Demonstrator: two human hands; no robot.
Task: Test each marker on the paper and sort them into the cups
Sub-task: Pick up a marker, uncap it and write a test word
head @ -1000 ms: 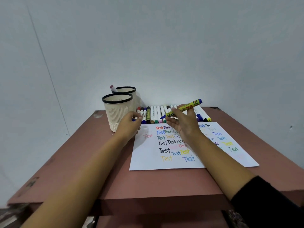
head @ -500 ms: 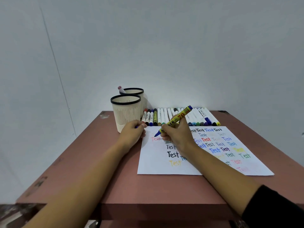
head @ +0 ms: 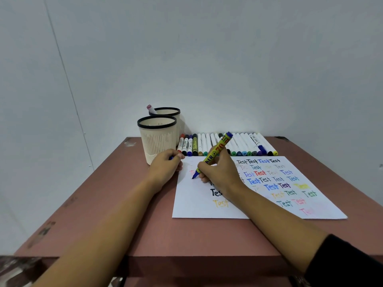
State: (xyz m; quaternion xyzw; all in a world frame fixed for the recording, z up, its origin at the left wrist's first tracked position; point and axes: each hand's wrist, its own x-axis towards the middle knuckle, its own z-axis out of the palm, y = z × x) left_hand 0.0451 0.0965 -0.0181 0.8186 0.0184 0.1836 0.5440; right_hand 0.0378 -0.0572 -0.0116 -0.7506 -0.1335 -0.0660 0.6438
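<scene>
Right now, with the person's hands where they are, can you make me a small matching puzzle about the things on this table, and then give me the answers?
Things:
1. yellow marker
2. far cup
3. row of markers
4. left hand

States:
a. holds one pink-capped marker
b. lies just beyond the far edge of the paper
c. gripped by the right hand, blue tip on the paper
d. curled round a small blue piece, beside the near cup

Pairs: 1-c, 2-a, 3-b, 4-d.

Right hand [head: 219, 172] grips a yellow marker [head: 215, 155], tip on the paper [head: 199, 206]; left hand [head: 165, 164] holds a blue cap [head: 171, 158].
</scene>
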